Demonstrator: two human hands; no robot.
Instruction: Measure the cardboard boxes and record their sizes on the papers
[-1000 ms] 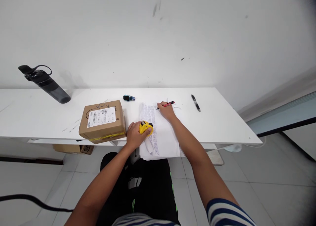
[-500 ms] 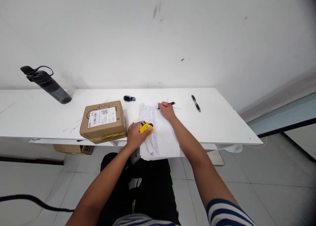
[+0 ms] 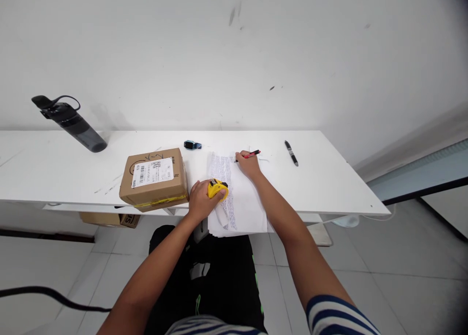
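My left hand [image 3: 201, 200] is closed around a yellow and black tape measure [image 3: 217, 189], which rests over the left part of a stack of paper [image 3: 250, 208]. Columns of handwriting run down the left side of the top sheet; its right part is blank. Near the top of the sheet, my right hand [image 3: 248, 164] grips a red and black pen [image 3: 253, 153], its tip at the writing. A cardboard box [image 3: 153, 180] with a white label and a yellow strap stands just left of my left hand.
On the white table [image 3: 321, 188], a dark watch [image 3: 192, 145] lies behind the paper and a black pen [image 3: 291, 153] lies to the right. A dark bottle [image 3: 73, 123] stands at the far left. Under the table is another cardboard box [image 3: 106, 219]. The wall rises behind.
My right hand and its pen have shifted very slightly along the sheet. The view has tilted a little; my left hand stays on the tape measure.
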